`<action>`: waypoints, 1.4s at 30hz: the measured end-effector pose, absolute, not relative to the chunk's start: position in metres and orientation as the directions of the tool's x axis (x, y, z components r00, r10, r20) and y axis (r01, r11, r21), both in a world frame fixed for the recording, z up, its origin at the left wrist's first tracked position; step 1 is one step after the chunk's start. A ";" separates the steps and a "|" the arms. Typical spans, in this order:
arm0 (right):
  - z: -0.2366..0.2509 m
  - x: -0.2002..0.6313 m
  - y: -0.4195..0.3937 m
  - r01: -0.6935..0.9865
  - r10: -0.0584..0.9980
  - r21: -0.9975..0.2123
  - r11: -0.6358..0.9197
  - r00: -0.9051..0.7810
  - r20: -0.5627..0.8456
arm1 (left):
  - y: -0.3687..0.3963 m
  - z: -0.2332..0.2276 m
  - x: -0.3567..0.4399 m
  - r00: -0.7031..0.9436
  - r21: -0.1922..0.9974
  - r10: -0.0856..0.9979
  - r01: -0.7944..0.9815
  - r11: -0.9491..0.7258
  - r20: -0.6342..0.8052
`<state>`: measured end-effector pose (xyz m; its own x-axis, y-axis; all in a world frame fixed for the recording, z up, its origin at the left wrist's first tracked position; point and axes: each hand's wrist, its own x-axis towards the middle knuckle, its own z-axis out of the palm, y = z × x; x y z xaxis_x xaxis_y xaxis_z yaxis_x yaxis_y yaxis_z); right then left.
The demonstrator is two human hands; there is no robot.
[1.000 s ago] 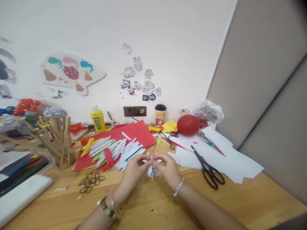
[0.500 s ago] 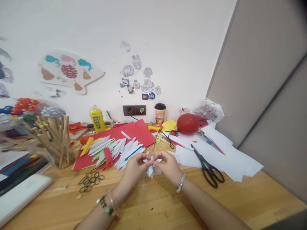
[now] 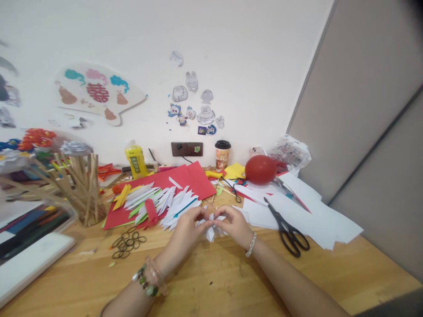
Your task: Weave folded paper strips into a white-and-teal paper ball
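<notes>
A small white folded-paper piece [image 3: 210, 234] with pointed parts is pinched between my two hands, just above the wooden table. My left hand [image 3: 191, 224] is closed on its left side, thumb and fingertips together. On the other side, my right hand [image 3: 233, 226] pinches it the same way, and the fingertips of both hands nearly meet. The fingers cover much of the paper's upper part. Left of my hands lies a heap of white folded paper strips [image 3: 181, 207], partly on red paper sheets [image 3: 200, 182].
Black scissors [image 3: 287, 229] lie on white paper sheets [image 3: 317, 220] at the right. Black rubber bands [image 3: 128, 243] are at the left, near a holder of wooden sticks [image 3: 87, 189]. Behind stand a yellow bottle [image 3: 136, 159], a lidded cup [image 3: 222, 156] and a red balloon [image 3: 261, 170].
The camera view has shifted slightly, so the scene sits a little further right. Both hands keep hold of the white folded paper, with only small finger movements.
</notes>
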<state>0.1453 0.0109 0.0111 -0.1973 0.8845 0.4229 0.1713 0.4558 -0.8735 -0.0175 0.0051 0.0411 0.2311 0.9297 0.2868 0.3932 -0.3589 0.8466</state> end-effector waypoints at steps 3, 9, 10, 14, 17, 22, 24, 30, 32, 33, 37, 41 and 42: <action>0.017 0.145 0.009 0.169 0.901 -0.894 0.415 -0.209 0.379 | 0.007 0.043 -0.020 0.320 0.823 0.900 0.392 -0.412 0.298; 0.023 0.145 0.007 0.224 0.934 -0.917 0.331 -0.214 0.285 | 0.007 0.043 -0.020 0.382 0.852 0.894 0.362 -0.379 0.236; 0.022 0.145 0.007 0.217 0.939 -0.927 0.306 -0.227 0.257 | 0.008 0.041 -0.020 0.387 0.855 0.895 0.363 -0.369 0.221; 0.016 0.145 0.009 0.217 0.953 -0.955 0.204 -0.266 0.143 | 0.010 0.034 -0.023 0.399 0.873 0.908 0.391 -0.292 0.124; 0.012 0.144 0.009 0.249 0.958 -0.954 0.170 -0.267 0.101 | 0.013 0.030 -0.027 0.439 0.886 0.898 0.414 -0.209 0.006; 0.010 0.146 0.008 0.267 0.934 -0.958 0.109 -0.358 0.007 | 0.016 0.026 -0.029 0.455 0.867 0.888 0.466 -0.177 -0.063; 0.010 0.146 0.009 0.262 0.926 -0.960 0.093 -0.377 -0.013 | 0.016 0.025 -0.029 0.451 0.859 0.889 0.483 -0.171 -0.076; 0.008 0.145 0.009 0.223 0.916 -0.973 0.052 -0.398 -0.043 | 0.015 0.024 -0.030 0.463 0.848 0.884 0.492 -0.196 -0.065; 0.007 0.144 0.009 0.232 0.920 -0.972 0.036 -0.388 -0.059 | 0.016 0.024 -0.030 0.468 0.847 0.882 0.492 -0.201 -0.062; 0.008 0.143 0.009 0.253 0.924 -0.967 0.036 -0.378 -0.064 | 0.016 0.024 -0.029 0.470 0.844 0.881 0.496 -0.204 -0.063; 0.009 0.139 0.007 0.368 0.948 -0.924 0.101 -0.319 -0.023 | 0.017 0.024 -0.028 0.454 0.807 0.889 0.543 -0.232 -0.050; 0.007 0.135 0.004 0.426 0.962 -0.892 0.150 -0.271 0.032 | 0.015 0.025 -0.027 0.441 0.788 0.897 0.566 -0.244 -0.040; 0.007 0.135 0.003 0.452 0.966 -0.878 0.160 -0.254 0.045 | 0.015 0.026 -0.027 0.437 0.784 0.899 0.569 -0.247 -0.034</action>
<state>0.1346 0.0026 0.0070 -0.2537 0.9662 0.0450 0.4519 0.1596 -0.8777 -0.0268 0.0147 0.0257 0.4374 0.8986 -0.0344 0.5695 -0.2472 0.7840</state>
